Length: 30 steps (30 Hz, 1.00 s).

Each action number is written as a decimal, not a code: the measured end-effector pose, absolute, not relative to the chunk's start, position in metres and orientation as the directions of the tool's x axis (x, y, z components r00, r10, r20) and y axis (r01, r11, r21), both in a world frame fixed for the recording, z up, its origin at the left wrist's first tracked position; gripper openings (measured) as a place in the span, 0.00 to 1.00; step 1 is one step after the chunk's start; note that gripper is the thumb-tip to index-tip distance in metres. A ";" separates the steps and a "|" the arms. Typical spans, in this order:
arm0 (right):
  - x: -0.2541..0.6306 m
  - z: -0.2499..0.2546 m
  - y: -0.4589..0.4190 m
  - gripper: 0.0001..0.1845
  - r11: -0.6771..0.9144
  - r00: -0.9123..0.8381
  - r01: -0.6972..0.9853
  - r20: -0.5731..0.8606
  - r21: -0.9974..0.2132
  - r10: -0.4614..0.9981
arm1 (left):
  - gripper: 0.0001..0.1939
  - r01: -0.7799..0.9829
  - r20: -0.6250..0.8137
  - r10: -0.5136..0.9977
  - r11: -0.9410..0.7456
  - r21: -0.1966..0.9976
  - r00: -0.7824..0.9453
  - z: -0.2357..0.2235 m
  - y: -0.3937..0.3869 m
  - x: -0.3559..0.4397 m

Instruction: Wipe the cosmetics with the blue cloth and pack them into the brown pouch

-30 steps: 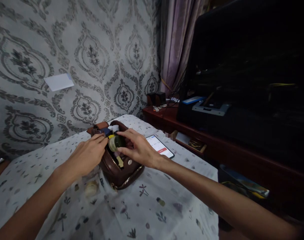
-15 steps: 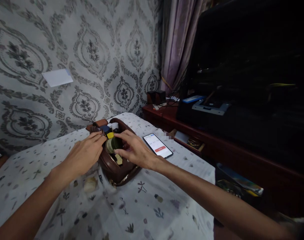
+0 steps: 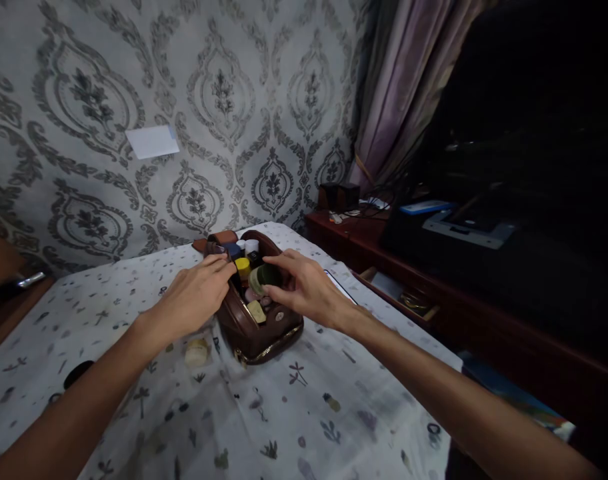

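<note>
Head view: right hand [image 3: 311,290] clamps a jar [image 3: 256,282], long axis crosswise, lid [image 3: 270,275] pointing right; left hand [image 3: 197,293] grips brown bag [image 3: 267,337].

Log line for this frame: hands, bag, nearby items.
left hand: at rim of brown bag; right hand: holding dark-lidded jar at bag's opening; in bag: yellow-capped container; beside bag: pale container on sheet

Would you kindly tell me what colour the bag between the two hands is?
The bag is dark brown, as the head view, the only one, shows.
</note>
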State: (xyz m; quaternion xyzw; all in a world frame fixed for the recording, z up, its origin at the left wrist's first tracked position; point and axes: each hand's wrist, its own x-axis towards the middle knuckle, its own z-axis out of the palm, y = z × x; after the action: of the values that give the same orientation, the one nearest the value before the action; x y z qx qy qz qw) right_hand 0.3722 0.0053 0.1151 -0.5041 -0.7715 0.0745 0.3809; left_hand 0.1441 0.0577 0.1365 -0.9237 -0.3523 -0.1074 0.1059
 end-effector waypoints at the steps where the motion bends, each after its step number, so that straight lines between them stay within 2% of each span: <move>1: 0.373 0.119 0.004 0.22 0.474 -0.217 0.741 0.499 -0.475 0.839 | 0.20 0.679 0.270 0.635 -0.725 -0.114 0.724 0.136 0.058 0.144; 7: 0.369 0.135 0.006 0.23 0.447 -0.282 0.803 0.409 -0.394 0.868 | 0.19 0.692 0.258 0.654 -0.716 -0.094 0.711 0.137 0.055 0.144; 11: 0.362 0.139 0.016 0.25 0.449 -0.289 0.820 0.419 -0.355 0.861 | 0.19 0.694 0.242 0.661 -0.715 -0.084 0.710 0.139 0.053 0.145; 13: 0.357 0.140 0.023 0.23 0.448 -0.312 0.839 0.403 -0.307 0.860 | 0.19 0.699 0.242 0.666 -0.711 -0.078 0.705 0.140 0.052 0.146; 17: 0.350 0.141 0.040 0.15 0.433 -0.377 0.884 0.277 -0.179 0.884 | 0.18 0.702 0.252 0.668 -0.709 -0.069 0.700 0.139 0.053 0.146; 20: 0.346 0.138 0.052 0.14 0.426 -0.398 0.898 0.205 -0.113 0.894 | 0.18 0.693 0.271 0.655 -0.718 -0.069 0.706 0.136 0.055 0.145; 30: 0.340 0.123 0.068 0.16 0.420 -0.410 0.904 0.111 -0.082 0.905 | 0.20 0.686 0.303 0.642 -0.725 -0.056 0.704 0.133 0.057 0.145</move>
State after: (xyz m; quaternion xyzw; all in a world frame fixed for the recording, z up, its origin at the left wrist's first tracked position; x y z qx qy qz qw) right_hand 0.3404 0.0681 0.1225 -0.5387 -0.8397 0.0044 0.0691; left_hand 0.1453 0.0572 0.1328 -0.9194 -0.3613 -0.1322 0.0825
